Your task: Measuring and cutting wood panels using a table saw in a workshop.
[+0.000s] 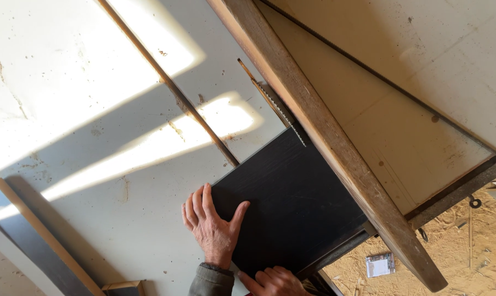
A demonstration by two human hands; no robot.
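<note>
On the dark panel (289, 208), left hand (212, 227) flat, fingers (196, 205) spread; right hand (274, 282) gripping its near edge.

A woodworking shop, plainly, with a table saw at its centre. Across the pale, scuffed saw table (111, 219) runs a narrow slot, and from it rises a toothed saw blade (283, 112), meeting the far edge of a dark panel (292, 203) laid flat against a long, worn wooden fence (336, 142). Off the table's right edge, a floor (467, 257) thick with sawdust and shavings, with a scrap of printed paper (379, 265) among them. Along the table's near left edge, offcuts of dark laminated board (34, 246) with raw light-brown cores. Chipped edges, stains and dust throughout; hard sunlight in bright patches on the tabletop.
</note>
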